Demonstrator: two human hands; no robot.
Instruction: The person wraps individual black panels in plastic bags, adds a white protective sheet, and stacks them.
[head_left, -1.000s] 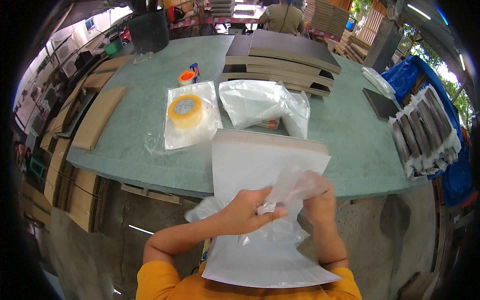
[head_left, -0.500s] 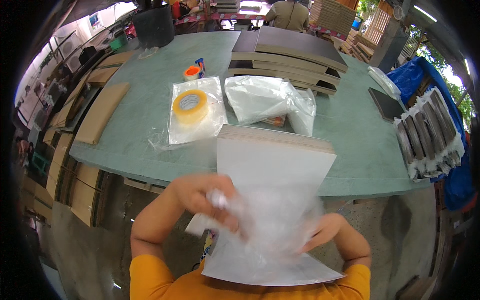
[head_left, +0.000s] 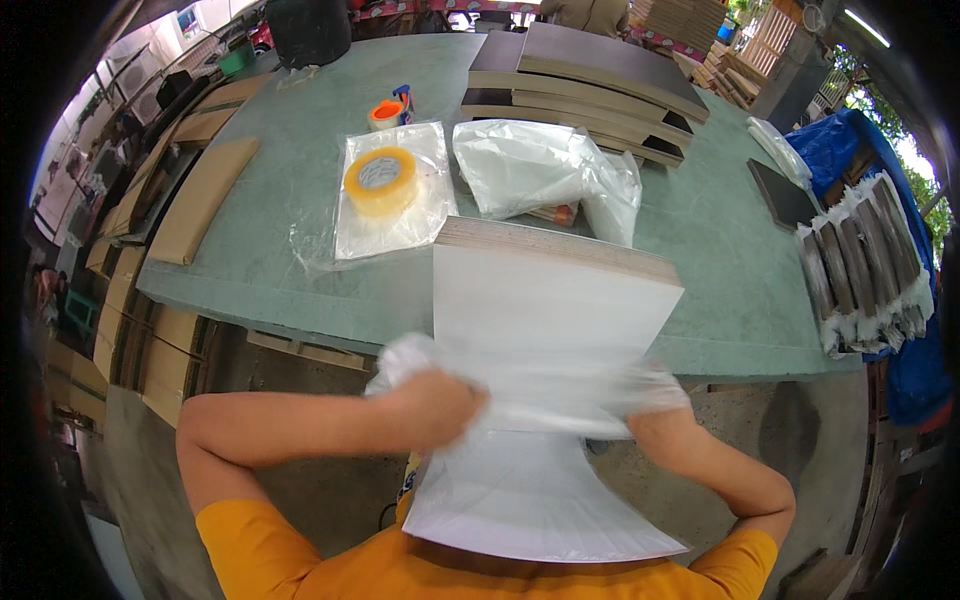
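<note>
A thick stack of white-faced boards [head_left: 550, 300] leans over the table's near edge, its lower end close to my body. Clear plastic film [head_left: 535, 395] stretches across the middle of the stack, blurred by motion. On the left side my left hand [head_left: 440, 408] is closed in a fist around the film, some of which bunches up beside it. My right hand [head_left: 662, 415] grips the film at the stack's right edge. Below the hands, the lower part of the stack looks shiny, as if covered in plastic.
On the green table [head_left: 250, 240] lie a yellow tape roll [head_left: 380, 182] on flat plastic bags [head_left: 425, 225], a tape dispenser [head_left: 388, 113], and a crumpled plastic bag [head_left: 520, 165]. Dark-topped panels [head_left: 610, 70] are stacked behind. Wrapped dark pieces [head_left: 865, 270] are at right, cardboard [head_left: 205, 200] at left.
My hands have moved apart, the left going outward and the right slightly up, drawing the film taut across the boards. The view has tilted slightly downward.
</note>
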